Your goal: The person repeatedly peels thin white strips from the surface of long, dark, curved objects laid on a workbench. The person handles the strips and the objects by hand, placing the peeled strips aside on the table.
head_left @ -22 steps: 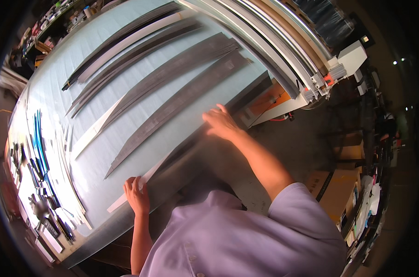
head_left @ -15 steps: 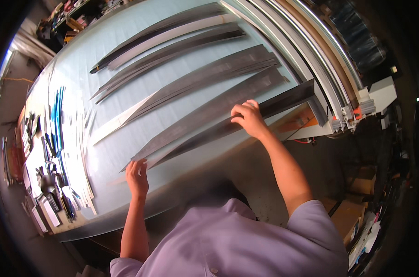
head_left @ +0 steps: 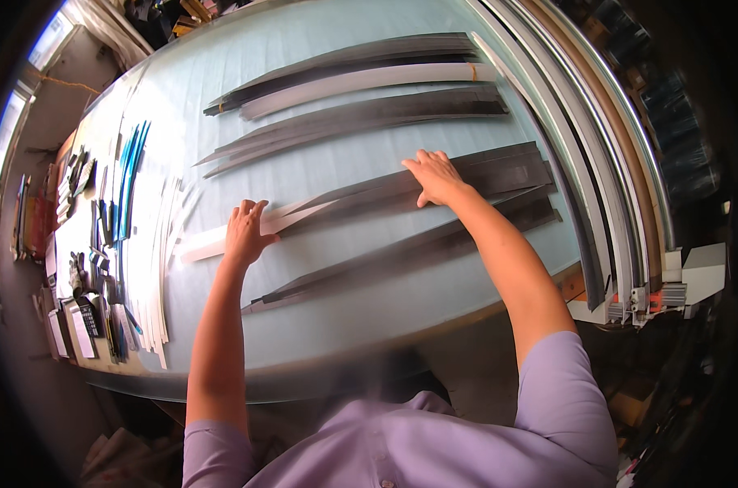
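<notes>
Long, dark grey, tapering strips lie in separate groups across a pale table. My left hand (head_left: pixel 249 233), its fingers spread, is over the left part of the middle group, by a white strip (head_left: pixel 208 245). Farther right, my right hand (head_left: pixel 436 176) rests on or just above the dark strips (head_left: pixel 499 168) of that same group, thumb and fingers apart. Closer to me lies another pair of dark strips (head_left: pixel 361 264), one partly over the other, with no hand on it. Whether my fingertips press on the strips cannot be seen clearly.
Beyond are more dark strips (head_left: pixel 369 122) and a white bundle (head_left: pixel 361 88) with a band. A long metal rail assembly (head_left: pixel 580 122) borders the table's right side. Blue strips (head_left: pixel 129 175), thin white strips (head_left: pixel 152 301), a calculator (head_left: pixel 89 319) and small tools crowd the left end.
Both hands have moved away from the nearest dark strip to the middle group, and their fingers have spread. The nearest strip now lies against its neighbour. The view has shifted too.
</notes>
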Motion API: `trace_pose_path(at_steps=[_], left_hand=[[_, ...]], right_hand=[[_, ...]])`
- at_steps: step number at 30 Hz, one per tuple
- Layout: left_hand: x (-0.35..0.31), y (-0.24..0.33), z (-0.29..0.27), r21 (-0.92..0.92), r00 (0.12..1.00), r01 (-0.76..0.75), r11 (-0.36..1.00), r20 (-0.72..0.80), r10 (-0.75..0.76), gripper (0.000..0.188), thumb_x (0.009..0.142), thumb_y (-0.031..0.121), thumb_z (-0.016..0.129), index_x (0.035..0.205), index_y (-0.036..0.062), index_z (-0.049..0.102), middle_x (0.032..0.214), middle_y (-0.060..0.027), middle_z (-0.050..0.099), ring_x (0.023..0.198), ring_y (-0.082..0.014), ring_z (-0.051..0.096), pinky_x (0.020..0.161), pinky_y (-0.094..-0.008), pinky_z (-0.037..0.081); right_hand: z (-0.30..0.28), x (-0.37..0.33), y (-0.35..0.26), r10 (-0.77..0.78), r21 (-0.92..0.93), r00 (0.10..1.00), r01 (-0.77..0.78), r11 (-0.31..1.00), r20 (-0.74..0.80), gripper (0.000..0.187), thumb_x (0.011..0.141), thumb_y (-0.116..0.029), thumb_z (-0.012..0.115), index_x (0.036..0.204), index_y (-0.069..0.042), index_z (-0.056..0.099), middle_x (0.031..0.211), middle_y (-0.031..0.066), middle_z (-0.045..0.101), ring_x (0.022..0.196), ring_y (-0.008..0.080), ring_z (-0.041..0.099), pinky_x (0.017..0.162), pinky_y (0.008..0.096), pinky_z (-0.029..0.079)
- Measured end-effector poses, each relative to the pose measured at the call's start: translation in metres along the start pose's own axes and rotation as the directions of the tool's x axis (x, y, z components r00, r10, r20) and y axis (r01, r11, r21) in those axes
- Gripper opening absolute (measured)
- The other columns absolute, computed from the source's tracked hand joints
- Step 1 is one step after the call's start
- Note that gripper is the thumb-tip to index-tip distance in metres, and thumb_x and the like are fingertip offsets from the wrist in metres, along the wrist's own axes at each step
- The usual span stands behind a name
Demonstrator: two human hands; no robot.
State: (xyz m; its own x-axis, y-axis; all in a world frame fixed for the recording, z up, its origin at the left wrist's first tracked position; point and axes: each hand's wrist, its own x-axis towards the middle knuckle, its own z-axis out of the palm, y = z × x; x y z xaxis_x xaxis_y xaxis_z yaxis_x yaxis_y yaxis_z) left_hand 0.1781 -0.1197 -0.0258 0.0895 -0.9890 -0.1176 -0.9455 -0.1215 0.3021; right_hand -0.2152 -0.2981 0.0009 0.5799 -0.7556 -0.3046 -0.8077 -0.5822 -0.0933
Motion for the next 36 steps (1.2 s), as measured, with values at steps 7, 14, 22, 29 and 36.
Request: trace_pose_path(at_steps=[7, 14, 22, 29, 36], left_hand=[[-0.011, 0.003, 0.004, -0.199, 0.998, 0.055, 0.978, -0.032, -0.062, 0.044, 0.075, 0.009, 0.083, 0.112, 0.0074, 0.059, 0.11, -0.0136, 0.065, 0.104, -0.0351, 0.061, 0.09, -0.0423, 0.049], [-0.031, 0.013, -0.017, -0.005, 0.932, -0.102, 0.995, -0.351, 0.093, 0.06, 0.086, 0.004, 0.069, 0.144, 0.0102, 0.053, 0.119, -0.0108, 0.066, 0.115, -0.0306, 0.058, 0.112, -0.0472, 0.035], [-0.034, 0.017, -0.029, -0.165, 0.999, -0.033, 0.986, -0.006, 0.032, 0.052, 0.08, 0.01, 0.078, 0.129, 0.0108, 0.065, 0.118, -0.0136, 0.064, 0.111, -0.0355, 0.059, 0.1, -0.0449, 0.047], [-0.029, 0.018, -0.003, -0.133, 0.999, -0.046, 0.99, -0.022, 0.044, 0.082, 0.063, 0.006, 0.089, 0.138, 0.0124, 0.058, 0.127, -0.0119, 0.056, 0.119, -0.0355, 0.053, 0.101, -0.0448, 0.048], [-0.036, 0.027, -0.005, -0.087, 0.992, -0.103, 0.991, -0.079, 0.096, 0.066, 0.069, 0.007, 0.085, 0.131, 0.0119, 0.062, 0.123, -0.0102, 0.058, 0.115, -0.0324, 0.054, 0.1, -0.0426, 0.046]], right_hand=[[0.01, -0.014, 0.01, -0.115, 0.165, 0.972, 0.15, 0.975, -0.203, 0.02, 0.078, 0.0, 0.073, 0.081, -0.007, 0.054, 0.08, 0.0106, 0.063, 0.09, 0.0337, 0.063, 0.085, 0.0436, 0.044], [-0.031, -0.031, -0.026, -0.289, -0.154, 0.638, 0.26, 0.953, -0.714, 0.016, 0.083, -0.003, 0.062, 0.076, -0.012, 0.051, 0.074, 0.0045, 0.062, 0.079, 0.0255, 0.063, 0.08, 0.0391, 0.044], [-0.017, -0.031, -0.015, -0.087, 0.325, 0.994, 0.102, 0.94, -0.059, 0.04, 0.081, 0.001, 0.075, 0.117, -0.011, 0.064, 0.119, 0.0081, 0.066, 0.109, 0.0255, 0.064, 0.098, 0.0416, 0.045], [0.019, -0.012, -0.009, -0.039, 0.167, 0.999, 0.037, 0.985, 0.011, 0.051, 0.076, -0.01, 0.086, 0.122, -0.007, 0.064, 0.125, 0.0096, 0.061, 0.119, 0.0276, 0.061, 0.102, 0.0471, 0.043], [0.012, -0.019, -0.009, -0.113, -0.001, 0.992, 0.114, 0.994, -0.056, 0.019, 0.077, -0.011, 0.082, 0.09, -0.01, 0.068, 0.103, 0.0094, 0.067, 0.1, 0.0261, 0.066, 0.093, 0.0428, 0.043]])
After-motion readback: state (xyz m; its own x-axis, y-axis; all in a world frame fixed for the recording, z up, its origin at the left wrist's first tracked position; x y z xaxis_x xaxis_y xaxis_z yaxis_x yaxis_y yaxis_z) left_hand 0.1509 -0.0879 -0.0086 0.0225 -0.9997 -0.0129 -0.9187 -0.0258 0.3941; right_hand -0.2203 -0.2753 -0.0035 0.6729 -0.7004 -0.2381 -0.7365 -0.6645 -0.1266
